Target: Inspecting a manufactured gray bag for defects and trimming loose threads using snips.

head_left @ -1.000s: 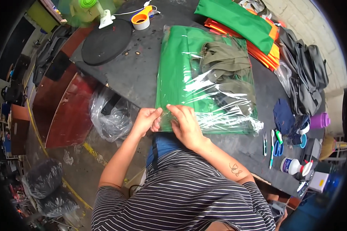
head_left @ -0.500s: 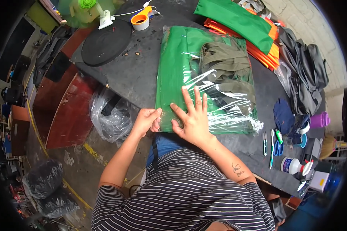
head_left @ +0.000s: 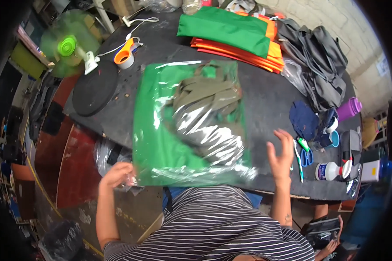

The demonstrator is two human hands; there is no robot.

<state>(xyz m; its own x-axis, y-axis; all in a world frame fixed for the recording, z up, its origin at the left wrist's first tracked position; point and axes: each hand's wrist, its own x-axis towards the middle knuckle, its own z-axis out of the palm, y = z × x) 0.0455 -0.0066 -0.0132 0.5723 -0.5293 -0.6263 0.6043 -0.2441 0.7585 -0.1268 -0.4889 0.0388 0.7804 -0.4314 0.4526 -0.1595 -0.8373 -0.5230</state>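
In front of me on the dark table lies a clear plastic bag (head_left: pixel 191 176) with folded green fabric (head_left: pixel 150 117) inside. Grey-green straps (head_left: pixel 200 102) are bundled on top of the fabric under the shiny film. My left hand (head_left: pixel 117 174) is closed at the bag's near left corner, pinching the plastic edge. My right hand (head_left: pixel 282 154) hovers off the bag's right side with fingers apart and nothing in them. Nearest to it are a pair of blue-handled scissors (head_left: pixel 308 157) and a slim white-and-teal tool (head_left: pixel 298 161).
Green and orange folded fabric (head_left: pixel 231 30) is stacked at the back, beside dark grey bags (head_left: pixel 315 56). A tape dispenser (head_left: pixel 124 58), round black disc (head_left: pixel 93 89) and green fan (head_left: pixel 67 45) stand left. A spray bottle (head_left: pixel 331 171) lies right; another person's hand (head_left: pixel 329 249) shows lower right.
My right hand has lifted off the bag and moved right. My left hand keeps the corner. The view has shifted, and the bag appears further left and lower.
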